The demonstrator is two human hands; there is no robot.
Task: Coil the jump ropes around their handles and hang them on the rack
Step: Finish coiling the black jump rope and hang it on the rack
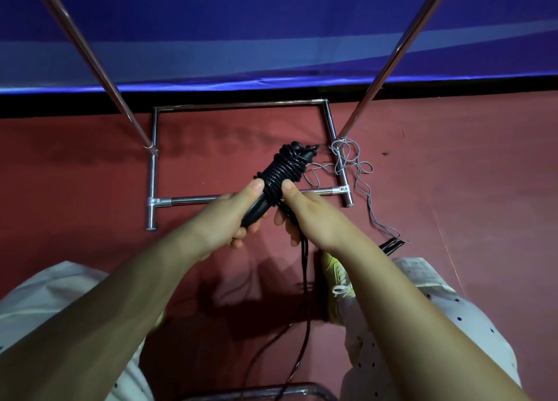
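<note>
A black jump rope [282,171] is coiled tightly round its black handles, held over the floor in the middle of the view. My left hand [238,216] grips the lower end of the handles, thumb on the coils. My right hand [305,213] holds the loose black cord where it leaves the bundle; the cord [305,295] hangs down between my legs. A grey jump rope [351,162] lies tangled on the floor by the rack's right foot, its dark handles [392,245] near my right knee. The chrome rack [241,199] stands in front of me.
Two slanted chrome poles [90,59] [389,68] rise from the rack's base frame. The floor is red; a blue banner [271,38] hangs behind. My yellow shoe [336,275] and white dotted trousers are below. A metal bar [271,393] shows at the bottom edge.
</note>
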